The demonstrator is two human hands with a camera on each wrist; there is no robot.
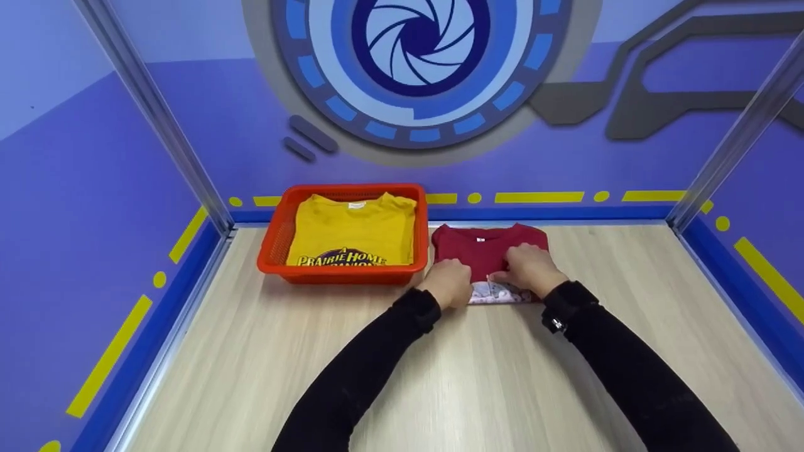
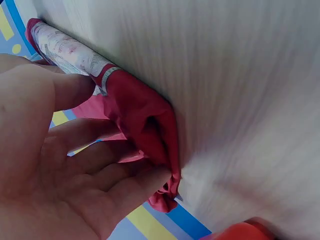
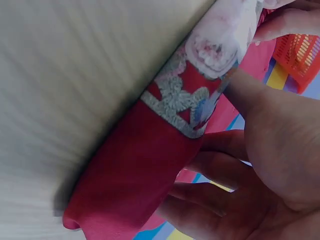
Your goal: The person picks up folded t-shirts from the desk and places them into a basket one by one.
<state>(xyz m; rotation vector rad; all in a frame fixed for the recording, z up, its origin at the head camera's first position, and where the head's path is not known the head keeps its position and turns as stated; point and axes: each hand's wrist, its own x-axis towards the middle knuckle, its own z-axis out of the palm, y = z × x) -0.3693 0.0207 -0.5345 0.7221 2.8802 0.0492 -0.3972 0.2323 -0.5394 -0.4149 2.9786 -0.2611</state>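
A folded dark red T-shirt point(image 1: 472, 250) lies on the wooden table, neckline toward the back wall and a pale floral print point(image 3: 212, 47) at its near edge. My left hand point(image 1: 451, 281) rests on its left side. In the left wrist view, the thumb reaches the print's border and the fingers lie along the red cloth point(image 2: 142, 102). On the right side, my right hand point(image 1: 531, 269) touches the shirt from above. Its thumb lies by the print and its loosely bent fingers spread over the fabric, as the right wrist view shows.
An orange-red plastic basket point(image 1: 352, 274) stands just left of the T-shirt, holding a folded yellow T-shirt point(image 1: 352, 229) with dark lettering. Blue and purple panels point(image 1: 207, 132) enclose the table point(image 1: 477, 389) at the back and sides.
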